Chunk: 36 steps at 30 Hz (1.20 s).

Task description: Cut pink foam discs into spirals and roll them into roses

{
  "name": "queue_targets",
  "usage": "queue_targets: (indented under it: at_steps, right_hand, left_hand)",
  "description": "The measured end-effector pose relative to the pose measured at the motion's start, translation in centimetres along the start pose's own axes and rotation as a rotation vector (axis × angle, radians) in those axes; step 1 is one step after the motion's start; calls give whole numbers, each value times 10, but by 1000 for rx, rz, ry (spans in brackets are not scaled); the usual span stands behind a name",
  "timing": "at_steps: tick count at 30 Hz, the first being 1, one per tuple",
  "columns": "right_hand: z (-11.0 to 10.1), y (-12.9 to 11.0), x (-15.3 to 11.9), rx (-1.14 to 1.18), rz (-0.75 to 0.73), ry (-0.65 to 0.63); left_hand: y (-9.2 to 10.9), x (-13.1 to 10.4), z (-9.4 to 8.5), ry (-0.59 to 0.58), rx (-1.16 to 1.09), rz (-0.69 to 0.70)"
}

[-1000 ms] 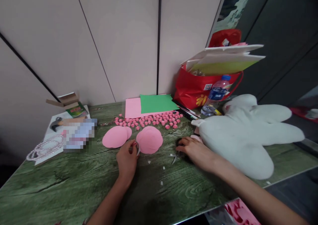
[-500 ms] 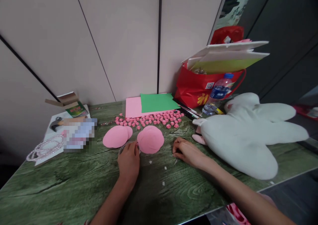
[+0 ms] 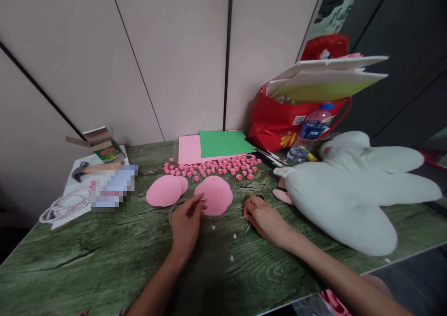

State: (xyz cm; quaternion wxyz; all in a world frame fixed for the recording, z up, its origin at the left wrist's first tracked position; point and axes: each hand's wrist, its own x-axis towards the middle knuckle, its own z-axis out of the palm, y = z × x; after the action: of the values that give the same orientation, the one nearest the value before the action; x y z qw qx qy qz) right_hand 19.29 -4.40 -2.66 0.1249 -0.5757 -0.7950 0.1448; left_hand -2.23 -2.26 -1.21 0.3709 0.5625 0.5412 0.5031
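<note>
My left hand reaches to the left edge of a stack of pink paper circles, thumb and forefinger pinched at the edge of a circle. Partly under that hand lies a clear ring, perhaps a tape roll. My right hand rests curled on the table around scissors; a pointed metal tip and a bit of black handle show, the rest is hidden. More pink circles lie to the left. Behind them, several small rolled pink paper pieces are spread out.
Pink and green sheets lie against the wall. At right are a white plush toy, a water bottle and a red bag. A hammer and bead strings lie left. Small white scraps dot the table.
My left hand has shifted from over the clear ring to the right, onto the edge of the pink circles. The right hand stays nearly in place, turned slightly.
</note>
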Motion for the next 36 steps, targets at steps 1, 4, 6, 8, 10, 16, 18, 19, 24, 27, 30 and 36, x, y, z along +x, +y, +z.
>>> queue_targets:
  at_steps: [1, 4, 6, 8, 10, 16, 18, 19, 24, 27, 30, 36]
  right_hand:
    - [1, 0, -1, 1, -3, 5]
    - [1, 2, -3, 75, -26, 12]
    - [-2, 5, -1, 168, -46, 4]
    - [-6, 6, 2, 265, -59, -9]
    - [-12, 4, 7, 366, -60, -7]
    - [-26, -26, 29, 696, -95, 27]
    - [-27, -37, 36, 741, -126, 11]
    - [-27, -41, 38, 747, -136, 5]
    - [-25, -47, 43, 734, -113, -23]
    - [-26, -47, 42, 703, -110, -22]
    - [-28, -49, 41, 637, -109, -2]
    - [-24, -54, 39, 487, -100, 106]
  left_hand:
    - [2, 0, 1, -6, -49, -32]
    - [5, 0, 3, -30, -158, -103]
    - [6, 0, 4, -46, -219, -142]
    - [6, -1, 4, -67, -264, -170]
    - [5, -1, 5, -90, -273, -180]
    - [4, -2, 6, -189, -196, -152]
    - [4, -2, 6, -203, -192, -154]
    - [5, -2, 6, -205, -195, -158]
    - [6, -3, 5, -219, -273, -202]
    - [5, -3, 5, -228, -334, -243]
    - [4, -4, 5, -243, -366, -274]
    - [6, -5, 6, -240, -371, -301]
